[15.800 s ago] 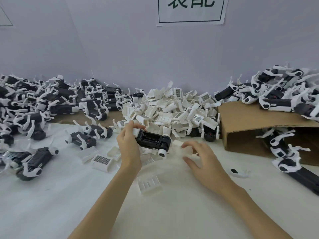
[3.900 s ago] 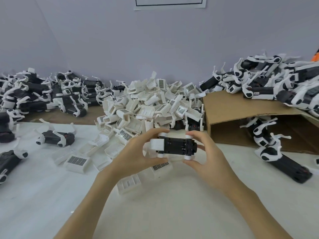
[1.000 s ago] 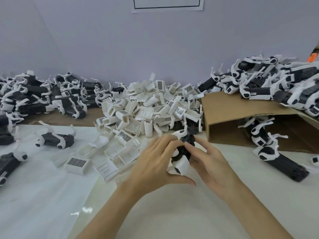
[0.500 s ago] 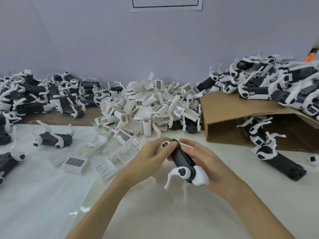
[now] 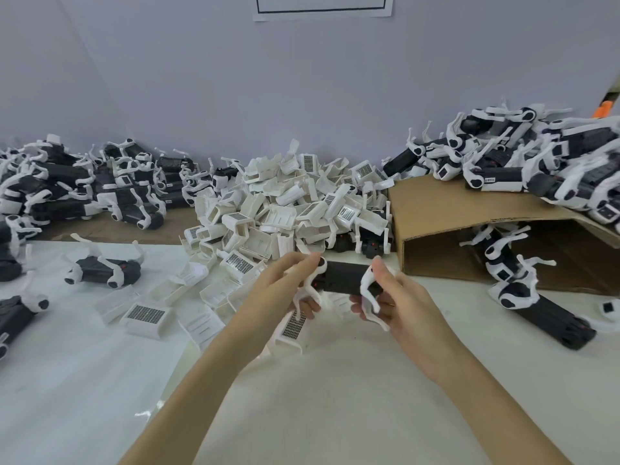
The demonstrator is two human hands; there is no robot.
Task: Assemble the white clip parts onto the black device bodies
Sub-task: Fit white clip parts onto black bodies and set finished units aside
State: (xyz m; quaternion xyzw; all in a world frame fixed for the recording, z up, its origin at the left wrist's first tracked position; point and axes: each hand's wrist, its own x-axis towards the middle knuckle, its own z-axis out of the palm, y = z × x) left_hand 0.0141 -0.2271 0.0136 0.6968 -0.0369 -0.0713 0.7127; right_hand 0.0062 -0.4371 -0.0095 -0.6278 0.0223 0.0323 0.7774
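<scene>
Both hands are holding one black device body (image 5: 342, 277) level above the table (image 5: 335, 397), in front of the pile of white clips (image 5: 288, 209). Left hand (image 5: 285, 290) is gripping its left end, fingers curled around the white leg there. Right hand (image 5: 399, 303) is gripping the right end, thumb lying on top beside the white leg (image 5: 367, 290).

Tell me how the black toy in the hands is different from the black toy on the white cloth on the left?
The held toy is up off the table, gripped by the left hand and right hand; the cloth toy lies alone, untouched. The held toy's white legs hang downward; the cloth toy's legs stick up. Both are black with white legs.
</scene>
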